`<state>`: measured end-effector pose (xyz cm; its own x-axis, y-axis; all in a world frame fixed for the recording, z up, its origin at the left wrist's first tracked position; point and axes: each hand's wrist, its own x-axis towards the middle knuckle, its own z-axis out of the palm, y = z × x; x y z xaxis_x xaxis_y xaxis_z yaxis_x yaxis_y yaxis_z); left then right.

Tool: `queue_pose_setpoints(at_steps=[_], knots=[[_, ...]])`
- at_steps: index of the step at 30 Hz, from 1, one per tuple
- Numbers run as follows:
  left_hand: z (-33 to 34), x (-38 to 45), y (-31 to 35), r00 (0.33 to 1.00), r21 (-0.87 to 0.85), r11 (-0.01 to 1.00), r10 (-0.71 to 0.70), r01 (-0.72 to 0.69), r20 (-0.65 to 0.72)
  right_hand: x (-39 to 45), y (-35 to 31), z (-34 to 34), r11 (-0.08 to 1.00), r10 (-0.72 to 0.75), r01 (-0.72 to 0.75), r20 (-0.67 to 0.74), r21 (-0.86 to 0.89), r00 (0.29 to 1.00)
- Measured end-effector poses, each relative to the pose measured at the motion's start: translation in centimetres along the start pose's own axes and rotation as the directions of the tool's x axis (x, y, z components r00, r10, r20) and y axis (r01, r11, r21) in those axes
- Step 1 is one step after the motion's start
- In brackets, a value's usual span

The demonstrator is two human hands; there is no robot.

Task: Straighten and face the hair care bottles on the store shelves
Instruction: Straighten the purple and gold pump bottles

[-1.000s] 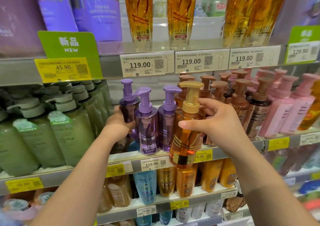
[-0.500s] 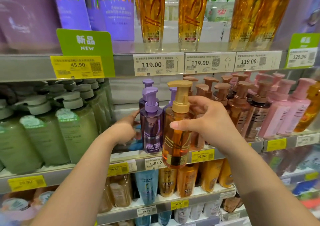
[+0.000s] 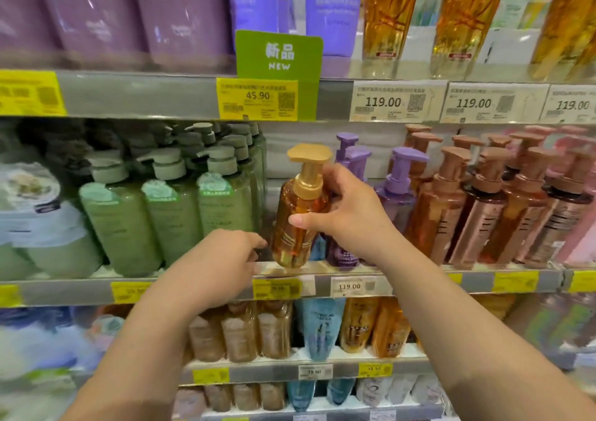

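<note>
Hands, head view: right hand [image 3: 350, 217] grips the amber translucent plastic pump bottle with a gold pump head [image 3: 298, 214] at its shoulder, thumb across the front, fingers wrapped behind; left hand [image 3: 225, 253] hangs with loosely bent fingers just left of the bottle's base, holding nothing, whether it touches the bottle I cannot tell.
Bottle position: upright with a slight tilt, base at the front edge of the grey metal shelf [image 3: 180, 291], in the gap between the rows either side of the hands.
Left of the hands: green pump bottles with grey-green heads [image 3: 180, 217], packed in rows.
Right of the right hand: purple pump bottles [image 3: 398, 191] touching behind the knuckles, then bronze-brown pump bottles [image 3: 477, 208].
Handling: likely full of liquid, so fairly heavy; smooth rigid plastic, probably slippery; safest held round the shoulder or body, not by the pump head, which may turn.
Next step, judged: set it down with label forward.
</note>
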<state>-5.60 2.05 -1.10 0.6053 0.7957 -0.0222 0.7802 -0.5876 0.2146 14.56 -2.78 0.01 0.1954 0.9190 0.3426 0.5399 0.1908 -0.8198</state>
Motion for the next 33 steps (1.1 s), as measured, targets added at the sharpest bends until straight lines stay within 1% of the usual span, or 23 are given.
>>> queue_pose_setpoints(at_steps=[2,6,8,11,13,15,17,20,22,24,25,27,29,31,33], knots=[[0.2,-0.3,-0.8,0.999,-0.047,0.999,-0.001,-0.001,-0.040,0.5,-0.2,0.8,1.000,0.009,-0.010,-0.010,-0.024,1.000],[1.2,-0.1,-1.8,0.990,-0.239,0.971,-0.030,-0.004,-0.140,1.3,-0.6,2.1,0.989,0.055,-0.055,-0.001,-0.141,0.998],[1.9,0.2,-1.9,0.984,-0.293,0.956,-0.041,-0.012,-0.174,1.6,-0.9,2.5,0.979,0.075,-0.072,0.009,-0.189,0.997],[2.8,0.6,-1.4,0.981,-0.351,0.936,-0.051,-0.018,-0.186,2.0,-1.1,2.7,0.965,0.083,-0.072,0.035,-0.252,0.996],[3.3,0.9,-0.8,0.985,-0.404,0.914,-0.045,-0.025,-0.164,2.2,-1.2,2.7,0.951,0.083,-0.060,0.062,-0.302,0.995],[3.6,0.9,-0.3,0.987,-0.421,0.907,-0.048,-0.022,-0.154,2.3,-1.3,2.6,0.938,0.084,-0.048,0.093,-0.343,0.992],[3.7,1.1,0.1,0.981,-0.392,0.920,-0.061,-0.017,-0.185,2.3,-1.5,2.6,0.934,0.090,-0.038,0.132,-0.356,0.987],[3.4,1.4,1.0,0.974,-0.349,0.936,-0.109,0.034,-0.197,2.1,-1.5,2.9,0.928,0.086,-0.023,0.154,-0.372,0.984],[3.0,1.3,2.1,0.968,-0.208,0.974,-0.133,0.089,-0.211,1.8,-1.3,2.8,0.929,0.076,-0.014,0.154,-0.369,0.985],[2.6,1.0,3.4,0.949,-0.043,0.989,-0.149,0.143,-0.277,0.9,-1.4,2.1,0.909,0.030,0.034,0.147,-0.416,0.989],[2.3,0.9,4.3,0.938,-0.001,0.988,-0.147,0.154,-0.313,0.3,-1.4,1.4,0.904,0.003,0.058,0.141,-0.425,0.990],[2.0,0.8,6.0,0.924,0.016,0.991,-0.117,0.131,-0.365,-1.4,-1.3,-0.6,0.938,0.013,0.026,0.110,-0.346,0.994],[2.0,1.2,7.8,0.921,-0.030,0.998,-0.061,0.054,-0.385,-3.2,-0.4,-3.5,0.971,0.060,-0.051,0.031,-0.233,0.998],[2.5,1.6,10.1,0.911,-0.093,0.993,0.023,-0.068,-0.411,-4.5,1.4,-7.4,0.980,0.103,-0.127,-0.152,-0.150,0.983],[3.1,2.2,12.7,0.880,-0.148,0.973,0.090,-0.178,-0.466,-5.7,3.2,-11.9,0.979,0.136,-0.182,-0.368,-0.093,0.920]])
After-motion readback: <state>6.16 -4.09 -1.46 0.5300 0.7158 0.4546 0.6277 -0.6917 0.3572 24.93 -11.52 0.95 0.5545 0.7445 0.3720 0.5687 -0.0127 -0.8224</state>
